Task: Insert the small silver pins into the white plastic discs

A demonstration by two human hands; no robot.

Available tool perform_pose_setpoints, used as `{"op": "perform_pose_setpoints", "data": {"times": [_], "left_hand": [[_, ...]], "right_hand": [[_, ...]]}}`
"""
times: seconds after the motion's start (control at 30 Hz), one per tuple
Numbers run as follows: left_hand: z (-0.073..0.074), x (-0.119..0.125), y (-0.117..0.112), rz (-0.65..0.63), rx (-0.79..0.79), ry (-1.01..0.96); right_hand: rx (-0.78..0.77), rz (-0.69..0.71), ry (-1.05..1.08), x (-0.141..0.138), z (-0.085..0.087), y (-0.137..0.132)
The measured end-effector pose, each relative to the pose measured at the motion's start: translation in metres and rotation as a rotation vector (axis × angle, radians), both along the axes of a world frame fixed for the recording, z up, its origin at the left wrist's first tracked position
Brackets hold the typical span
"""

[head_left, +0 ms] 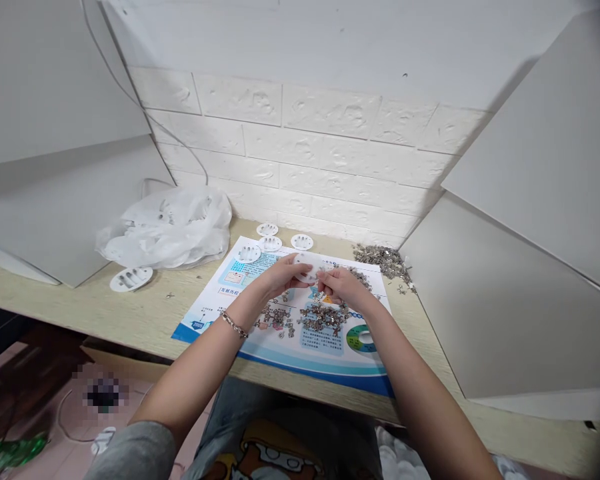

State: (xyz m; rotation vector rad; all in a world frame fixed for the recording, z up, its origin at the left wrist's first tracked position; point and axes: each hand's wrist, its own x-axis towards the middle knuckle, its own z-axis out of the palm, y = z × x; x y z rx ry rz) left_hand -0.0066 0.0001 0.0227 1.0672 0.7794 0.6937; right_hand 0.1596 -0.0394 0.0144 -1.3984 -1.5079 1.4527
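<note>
My left hand [279,277] is closed around a white round plastic disc [305,265], held just above a printed blue-and-white sheet [285,347] on the desk. My right hand [341,285] is pinched against the disc's right edge, fingers together on something too small to name. Below both hands, several small metal pieces [320,317] lie scattered on the sheet. A beaded bracelet sits on my left wrist.
Several more white discs [270,243] lie at the sheet's far edge, one disc [131,279] apart at the left. A crumpled plastic bag [167,230] sits at back left. A metal-piece pile [384,260] lies at back right. White panels flank the wooden desk [130,313].
</note>
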Motion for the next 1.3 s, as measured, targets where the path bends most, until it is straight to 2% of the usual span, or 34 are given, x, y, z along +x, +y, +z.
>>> {"op": "perform_pose_setpoints", "data": {"times": [0.13,0.3,0.37,0.5,0.6,0.87,1.3], "left_hand": [[0.002,0.000,-0.003,-0.008,0.061,0.015],[0.000,0.002,-0.004,-0.005,0.078,0.040],[-0.001,0.003,-0.004,-0.017,0.069,0.036],[-0.001,0.002,-0.002,-0.056,0.017,0.000],[0.001,0.001,-0.002,-0.069,-0.011,-0.013],[0.000,0.003,-0.004,-0.067,-0.013,0.051],[-0.002,0.005,-0.004,-0.024,0.080,0.101]], "right_hand": [[0.029,0.003,-0.051,0.002,-0.002,0.003],[0.102,-0.002,-0.215,0.001,-0.002,0.004],[0.066,0.004,-0.154,0.001,0.001,0.002],[-0.058,-0.011,0.127,0.003,0.006,-0.002],[-0.085,-0.006,0.194,0.005,0.008,-0.003],[-0.019,0.078,-0.082,0.009,0.005,-0.001],[0.048,0.060,-0.240,0.004,0.000,0.009]]}}
